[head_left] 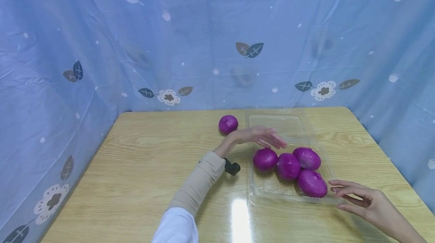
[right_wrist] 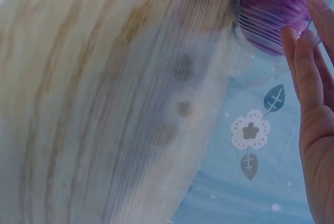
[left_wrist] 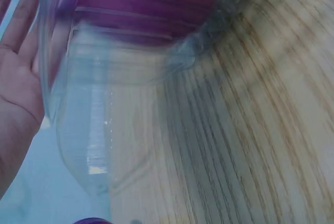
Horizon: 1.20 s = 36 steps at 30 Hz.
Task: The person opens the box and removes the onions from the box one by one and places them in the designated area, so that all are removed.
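Note:
A clear plastic clamshell box [head_left: 255, 188] lies unfolded on the table, its lid [head_left: 276, 122] laid back. Several purple onions [head_left: 288, 166] sit together in its base. Over the back of the base, near the hinge, my left hand [head_left: 259, 134] reaches with extended fingers and holds nothing. My right hand [head_left: 363, 201] is at the box's front right corner, fingers spread and slightly bent. The right wrist view puts its fingers [right_wrist: 308, 72] close against the box wall; whether they touch it I cannot tell. Another purple onion [head_left: 228, 124] rests outside, left of the lid.
The wooden table [head_left: 146, 175] extends to both sides of the box. A blue patterned curtain [head_left: 210, 39] closes off the back and sides. Beside my left wrist shows a small black object [head_left: 232, 168], partly hidden by the sleeve.

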### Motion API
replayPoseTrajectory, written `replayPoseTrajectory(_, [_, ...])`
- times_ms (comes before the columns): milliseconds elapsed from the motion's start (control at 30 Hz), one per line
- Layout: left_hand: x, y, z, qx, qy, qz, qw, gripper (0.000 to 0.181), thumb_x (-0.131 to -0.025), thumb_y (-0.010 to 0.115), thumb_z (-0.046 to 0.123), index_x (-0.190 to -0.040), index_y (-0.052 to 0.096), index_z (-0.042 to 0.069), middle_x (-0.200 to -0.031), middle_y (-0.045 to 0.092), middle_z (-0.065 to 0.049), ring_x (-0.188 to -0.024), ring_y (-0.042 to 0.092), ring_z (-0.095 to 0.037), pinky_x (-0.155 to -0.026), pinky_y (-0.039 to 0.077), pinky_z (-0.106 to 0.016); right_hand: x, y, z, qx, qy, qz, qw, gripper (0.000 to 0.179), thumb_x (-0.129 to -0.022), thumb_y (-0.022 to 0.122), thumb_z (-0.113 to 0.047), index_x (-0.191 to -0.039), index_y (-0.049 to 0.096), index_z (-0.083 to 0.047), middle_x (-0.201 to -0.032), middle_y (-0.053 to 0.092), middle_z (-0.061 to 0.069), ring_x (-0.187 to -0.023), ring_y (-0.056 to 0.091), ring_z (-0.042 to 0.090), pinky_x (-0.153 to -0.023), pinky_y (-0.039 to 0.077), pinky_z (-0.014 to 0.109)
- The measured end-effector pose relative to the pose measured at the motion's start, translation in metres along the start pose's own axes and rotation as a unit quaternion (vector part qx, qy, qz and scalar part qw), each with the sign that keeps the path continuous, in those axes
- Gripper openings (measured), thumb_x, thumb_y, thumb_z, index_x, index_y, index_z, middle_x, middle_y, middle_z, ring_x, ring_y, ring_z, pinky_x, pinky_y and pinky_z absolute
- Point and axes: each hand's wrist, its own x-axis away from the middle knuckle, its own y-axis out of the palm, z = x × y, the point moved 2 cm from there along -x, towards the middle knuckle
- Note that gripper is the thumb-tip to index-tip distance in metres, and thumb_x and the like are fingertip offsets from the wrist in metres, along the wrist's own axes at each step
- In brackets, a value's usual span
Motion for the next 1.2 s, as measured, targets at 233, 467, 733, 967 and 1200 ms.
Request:
replayPoseTrajectory(233, [0.009,0.002,-0.001,0.003,0.015,-0.020,0.9997,0.036,-0.097,0.047,0.006,-0.130,0.052,-0.007,-0.129,0.059,-0.017,-0.119,0.055,-0.029,-0.101,0.046,-0.039,0.001,-0.001,0.000,-0.002,0.001,0.001,1.0000,0.042,-0.067,0.068,0.027,-0.102,0.066,0.003,-0.130,0.058,-0.006,-0.117,0.053,-0.003,-0.080,0.053,0.015])
replayPoseTrajectory(467, [0.006,0.013,-0.001,-0.015,0.001,-0.092,0.9957,0.051,-0.084,0.065,-0.009,-0.133,0.049,-0.008,-0.138,0.053,-0.010,-0.125,0.051,-0.011,-0.107,0.040,-0.033,0.001,-0.001,0.001,-0.009,-0.006,0.000,0.9999,0.044,-0.065,0.068,0.028,-0.102,0.066,0.004,-0.131,0.058,-0.004,-0.118,0.052,-0.002,-0.081,0.053,0.015])
replayPoseTrajectory(733, [0.006,0.024,-0.004,-0.027,0.002,-0.090,0.9955,0.061,-0.079,0.070,-0.013,-0.135,0.047,-0.007,-0.143,0.047,-0.014,-0.126,0.047,-0.007,-0.106,0.041,-0.032,0.003,-0.001,0.001,0.001,-0.003,0.003,1.0000,0.043,-0.066,0.068,0.027,-0.101,0.066,0.003,-0.130,0.059,-0.005,-0.117,0.053,-0.003,-0.081,0.052,0.014])
replayPoseTrajectory(967, [0.011,0.029,-0.002,-0.066,-0.056,-0.090,0.9922,0.057,-0.075,0.076,-0.010,-0.128,0.055,-0.004,-0.131,0.058,-0.008,-0.121,0.051,-0.004,-0.102,0.042,-0.020,0.003,-0.001,0.001,-0.010,-0.015,0.003,0.9998,0.045,-0.065,0.067,0.029,-0.102,0.066,0.003,-0.131,0.058,-0.004,-0.118,0.052,-0.002,-0.082,0.051,0.013])
replayPoseTrajectory(1200, [0.007,0.035,0.004,-0.109,-0.096,-0.139,0.9797,0.066,-0.074,0.078,-0.007,-0.134,0.052,0.000,-0.131,0.058,-0.006,-0.119,0.052,-0.003,-0.101,0.041,-0.017,0.003,-0.001,0.000,0.006,-0.022,0.003,0.9997,0.047,-0.064,0.069,0.028,-0.103,0.065,0.002,-0.131,0.058,-0.003,-0.120,0.051,-0.002,-0.083,0.051,0.013])
